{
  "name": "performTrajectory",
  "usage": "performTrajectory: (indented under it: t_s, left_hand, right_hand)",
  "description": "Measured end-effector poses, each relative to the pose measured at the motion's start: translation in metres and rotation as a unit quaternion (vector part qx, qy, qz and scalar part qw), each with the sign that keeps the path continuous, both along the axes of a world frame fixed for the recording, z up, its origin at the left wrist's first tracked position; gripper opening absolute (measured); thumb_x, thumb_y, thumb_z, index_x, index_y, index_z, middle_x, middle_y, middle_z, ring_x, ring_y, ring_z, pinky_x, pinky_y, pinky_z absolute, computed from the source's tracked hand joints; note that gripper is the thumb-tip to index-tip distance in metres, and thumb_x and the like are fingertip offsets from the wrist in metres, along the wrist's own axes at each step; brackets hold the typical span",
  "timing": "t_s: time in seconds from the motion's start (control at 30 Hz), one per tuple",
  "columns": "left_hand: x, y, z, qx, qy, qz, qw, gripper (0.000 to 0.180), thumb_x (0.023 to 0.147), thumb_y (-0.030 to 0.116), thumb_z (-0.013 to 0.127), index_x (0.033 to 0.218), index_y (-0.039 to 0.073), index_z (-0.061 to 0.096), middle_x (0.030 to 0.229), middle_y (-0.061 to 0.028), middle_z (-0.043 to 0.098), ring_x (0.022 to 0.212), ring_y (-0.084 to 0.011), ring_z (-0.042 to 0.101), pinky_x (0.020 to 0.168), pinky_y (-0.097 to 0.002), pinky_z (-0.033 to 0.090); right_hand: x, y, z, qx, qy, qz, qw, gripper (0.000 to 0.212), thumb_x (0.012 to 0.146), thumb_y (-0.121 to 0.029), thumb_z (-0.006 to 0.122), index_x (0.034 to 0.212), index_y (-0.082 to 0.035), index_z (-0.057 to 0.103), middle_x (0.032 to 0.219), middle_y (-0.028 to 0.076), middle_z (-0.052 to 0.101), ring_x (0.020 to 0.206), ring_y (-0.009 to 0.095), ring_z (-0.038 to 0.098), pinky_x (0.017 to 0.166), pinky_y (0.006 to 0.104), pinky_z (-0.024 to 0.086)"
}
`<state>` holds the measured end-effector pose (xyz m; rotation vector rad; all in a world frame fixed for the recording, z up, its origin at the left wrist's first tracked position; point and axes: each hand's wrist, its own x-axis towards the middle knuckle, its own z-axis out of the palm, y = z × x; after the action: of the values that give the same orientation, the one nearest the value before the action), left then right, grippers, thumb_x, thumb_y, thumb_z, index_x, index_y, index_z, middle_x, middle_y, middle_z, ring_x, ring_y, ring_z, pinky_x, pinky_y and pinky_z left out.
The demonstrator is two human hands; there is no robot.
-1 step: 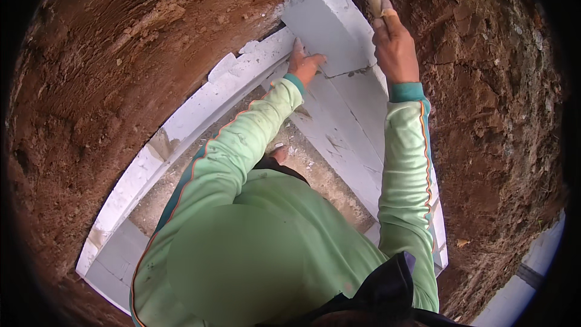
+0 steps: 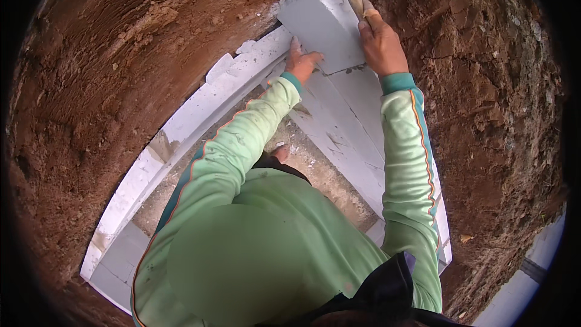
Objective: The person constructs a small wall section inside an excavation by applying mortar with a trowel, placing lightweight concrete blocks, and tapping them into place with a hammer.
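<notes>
At the far corner a pale grey-white block point(image 2: 321, 27) sits on top of the block wall, its upper end chipped and rough. My right hand point(image 2: 384, 47) is closed around the wooden handle of a hammer point(image 2: 354, 3). The hammer's metal head is at the right edge of the block's top; whether they touch I cannot tell. My left hand point(image 2: 301, 63) rests against the block's lower left side, thumb and fingers spread, beside the end of the left wall.
The left wall point(image 2: 203, 100) of white blocks curves toward me, with mortar smears on it. Another block wall point(image 2: 345, 124) runs down the right. Brown earth banks point(image 2: 484, 97) rise outside both. A foot point(image 2: 281, 152) stands on the gritty floor point(image 2: 315, 172) between the walls.
My right hand has brought the hammer left and slightly down, from beyond the block's right side to its top edge. My left hand has stayed nearly still.
</notes>
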<state>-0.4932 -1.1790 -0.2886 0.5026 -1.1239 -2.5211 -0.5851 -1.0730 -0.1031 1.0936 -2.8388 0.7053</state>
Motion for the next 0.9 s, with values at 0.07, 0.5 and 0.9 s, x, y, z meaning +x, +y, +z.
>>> performTrajectory:
  t_s: [0.07,0.5,0.9]
  left_hand:
    - [-0.005,-0.007,-0.025,-0.074,-0.032,0.099,0.992,0.099,0.083,0.016,0.078,0.157,-0.014,0.019,0.160,-0.0306,0.034,0.150,-0.0371,0.034,0.123,-0.0393,0.028]
    - [-0.058,-0.066,0.069,-0.227,-0.208,0.122,0.943,0.116,0.073,0.047,0.090,0.146,-0.023,0.033,0.146,-0.0319,0.047,0.129,-0.0354,0.056,0.106,-0.0402,0.048]
    - [-0.044,-0.068,0.080,-0.225,-0.204,0.049,0.952,0.112,0.071,0.046,0.090,0.141,-0.024,0.038,0.136,-0.0273,0.054,0.121,-0.0337,0.059,0.099,-0.0463,0.055]
  right_hand:
    - [0.003,-0.007,0.018,0.001,-0.058,0.010,0.998,0.045,0.103,-0.026,0.055,0.148,-0.017,0.053,0.126,0.026,0.067,0.120,0.046,0.061,0.103,0.0480,0.049]
    - [0.060,0.085,0.108,-0.235,-0.029,-0.081,0.968,0.046,0.109,-0.018,0.055,0.155,-0.018,0.052,0.084,-0.005,0.056,0.067,0.002,0.047,0.056,0.0190,0.039]
    - [0.064,0.103,0.046,-0.109,-0.097,-0.139,0.980,0.049,0.105,-0.017,0.058,0.153,-0.021,0.050,0.096,0.021,0.074,0.084,0.038,0.072,0.078,0.0447,0.056]
